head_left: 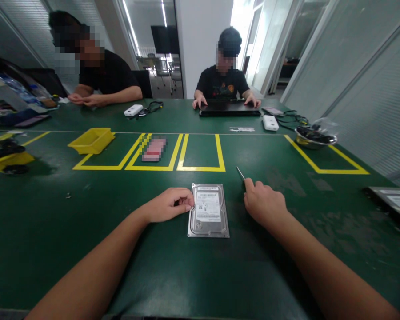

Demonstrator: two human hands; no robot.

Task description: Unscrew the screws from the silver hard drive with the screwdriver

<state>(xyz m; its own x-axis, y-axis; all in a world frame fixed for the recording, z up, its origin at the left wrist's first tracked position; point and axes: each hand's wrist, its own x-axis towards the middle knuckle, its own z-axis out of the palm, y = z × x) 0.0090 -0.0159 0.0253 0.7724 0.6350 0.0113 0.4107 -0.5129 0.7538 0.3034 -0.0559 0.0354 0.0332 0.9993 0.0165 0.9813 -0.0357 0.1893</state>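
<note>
A silver hard drive (208,226) lies flat on the green table, its white printed label facing up. Against its left edge rest the curled fingertips of my left hand (173,204), closed at the drive's side. To the right of the drive, my right hand (265,202) is wrapped round a screwdriver (241,173). Only the thin metal shaft shows, pointing away and slightly left; the handle is hidden in my fist. The shaft's tip is apart from the drive.
Yellow tape (202,169) marks areas ahead, with a yellow bin (92,140) and a blurred pink phone-like object (154,149). A metal bowl (315,137) of dark parts stands right. Another drive (391,204) lies at the right edge. Two people sit opposite, one with a black laptop (230,108).
</note>
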